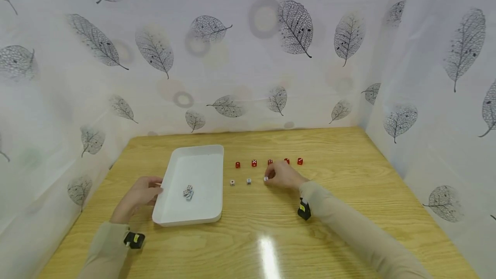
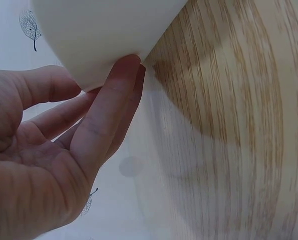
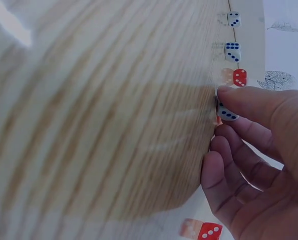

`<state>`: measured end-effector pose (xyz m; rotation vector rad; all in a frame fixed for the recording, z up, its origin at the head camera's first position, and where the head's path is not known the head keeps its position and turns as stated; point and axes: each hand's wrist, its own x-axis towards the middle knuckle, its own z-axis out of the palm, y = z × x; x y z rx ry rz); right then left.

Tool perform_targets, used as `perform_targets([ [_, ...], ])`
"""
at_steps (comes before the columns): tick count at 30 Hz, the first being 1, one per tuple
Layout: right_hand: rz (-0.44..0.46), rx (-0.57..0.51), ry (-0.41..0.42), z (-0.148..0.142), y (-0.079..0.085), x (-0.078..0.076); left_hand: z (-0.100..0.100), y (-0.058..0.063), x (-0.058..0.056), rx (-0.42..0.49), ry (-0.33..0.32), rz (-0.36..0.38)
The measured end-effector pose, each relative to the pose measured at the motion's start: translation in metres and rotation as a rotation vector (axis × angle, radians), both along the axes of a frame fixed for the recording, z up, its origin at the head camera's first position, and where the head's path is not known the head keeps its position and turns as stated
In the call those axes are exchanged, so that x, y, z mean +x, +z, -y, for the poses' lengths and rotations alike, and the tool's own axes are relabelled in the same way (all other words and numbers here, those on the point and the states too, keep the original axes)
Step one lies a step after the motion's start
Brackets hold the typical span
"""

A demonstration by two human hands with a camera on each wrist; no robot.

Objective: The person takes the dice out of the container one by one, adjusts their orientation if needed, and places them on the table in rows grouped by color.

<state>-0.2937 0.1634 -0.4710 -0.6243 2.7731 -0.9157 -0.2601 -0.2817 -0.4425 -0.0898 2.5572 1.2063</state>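
My right hand (image 1: 284,175) pinches a white die (image 3: 227,111) with blue dots between thumb and fingers, right at the tabletop. To its left stand two more white dice, one (image 1: 249,181) nearer and one (image 1: 232,182) farther off. Behind them runs a row of several red dice (image 1: 254,163), partly covered by the hand. My left hand (image 1: 139,195) holds the left side of a white tray (image 1: 212,184), the thumb at its rim and fingers against the outer wall. Inside the tray lies a small cluster of white dice (image 1: 188,193).
The dice and tray are on a wood-grain table (image 1: 248,244). A pale curtain (image 1: 240,68) printed with leaves rises behind and along both sides of it. Each wrist wears a small black device, such as the one (image 1: 304,209) on the right.
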Motion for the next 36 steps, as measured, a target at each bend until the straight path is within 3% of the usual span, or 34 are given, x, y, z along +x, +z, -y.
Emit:
perform_targets([
  [10,0.002,0.014,0.011,0.001,0.001,0.003,0.003,0.000,-0.001,-0.027,-0.006,0.000],
  [19,0.034,-0.010,-0.027,0.000,0.002,0.002,0.004,-0.002,-0.001,-0.024,0.000,-0.001],
  [25,-0.007,-0.027,-0.051,0.007,0.007,0.000,0.003,-0.002,-0.002,-0.030,0.000,0.005],
  [36,-0.139,-0.069,0.084,0.050,0.026,-0.005,0.003,-0.004,-0.001,-0.015,-0.006,-0.007],
])
